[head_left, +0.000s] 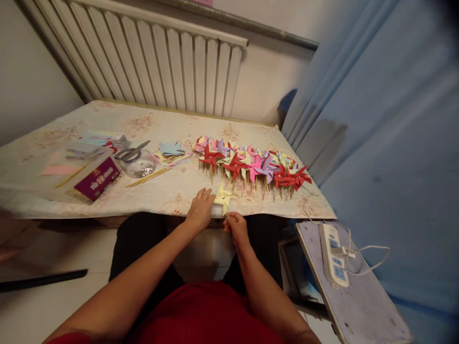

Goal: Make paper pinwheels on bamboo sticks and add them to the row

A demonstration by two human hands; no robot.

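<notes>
A pale yellow paper pinwheel (pixel 223 198) with a small shiny centre is held up between my hands at the table's front edge. My left hand (pixel 201 208) is beside its left blade, fingers loosely bent and apart, the fingertips touching or very near the paper. Just below the lower blade, my right hand (pixel 236 226) is closed in a pinch at the pinwheel's lower end; the stick is mostly hidden. Beyond them stand close rows of finished pinwheels (pixel 234 165) on thin sticks, in red, pink, purple and yellow.
Left of centre lie scissors (pixel 129 154), a clear dish of shiny pins (pixel 140 167), paper squares (pixel 170 149), loose sticks (pixel 148 177) and a purple-labelled box (pixel 96 180). At right, a power strip (pixel 334 255) with a white cable rests on a stool (pixel 362 310) by the blue curtain (pixel 387 143).
</notes>
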